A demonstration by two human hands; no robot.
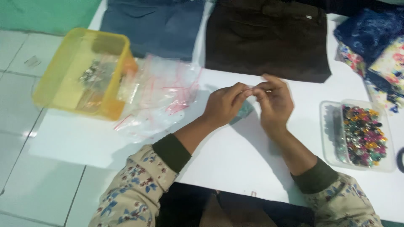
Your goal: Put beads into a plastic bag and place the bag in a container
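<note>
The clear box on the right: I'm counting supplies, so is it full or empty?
Partly full. The clear box holds a heap of multicoloured beads on its right side; its left part shows only a thin dark strip.

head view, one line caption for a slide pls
Both hands, left hand and right hand, pinch a small item beside a clear tray of coloured beads.

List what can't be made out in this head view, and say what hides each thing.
- Whatever the left hand and right hand pinch between their fingertips: too small, covered by the fingers.
- The teal object under the hands: mostly hidden by them, kind unclear.
- Contents of the yellow tray: blurred, only shiny bits show.
- Single pieces in the clear box of coloured beads: too small and blurred.
- The dark ring-shaped thing: cut off by the right edge.
</note>
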